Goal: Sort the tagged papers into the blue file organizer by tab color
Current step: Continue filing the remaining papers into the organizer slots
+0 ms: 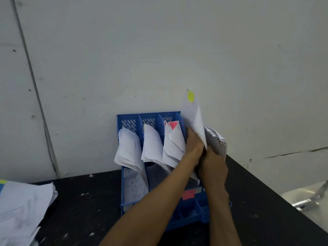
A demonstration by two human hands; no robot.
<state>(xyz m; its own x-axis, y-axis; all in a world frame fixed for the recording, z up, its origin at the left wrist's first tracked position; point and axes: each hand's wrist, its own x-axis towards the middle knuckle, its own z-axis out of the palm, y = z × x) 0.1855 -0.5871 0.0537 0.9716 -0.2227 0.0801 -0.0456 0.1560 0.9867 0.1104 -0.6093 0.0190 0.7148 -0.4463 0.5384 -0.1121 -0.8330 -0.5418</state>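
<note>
The blue file organizer (128,115) stands on the black desk (85,201), its back against the pale wall (159,50); its upright compartments run side by side from left to right. The far-left compartment holds a leaning sheaf of white papers (127,148); the next holds another sheaf (151,144) with a sliver of yellow-green at its top edge; the third holds the pink-tabbed papers (173,139), a pink tab (173,124) showing at their top. Both hands work at the organizer's right end. The left hand (194,143) has its grip clamped on the lower part of the yellow-tabbed sheet (192,119), which stands nearly upright above the organizer with its yellow tab (191,96) at the top corner; the right hand (213,168), just beside and touching the left, has its grip curled round a bundle of papers (215,141) at the rightmost compartment; how deep the bundle sits cannot be told. A pink label (189,194) marks the organizer's low front. A loose pile of papers (23,206) lies on the desk well to the left; a shiny metal object (310,201) shows past the desk's right edge.
</note>
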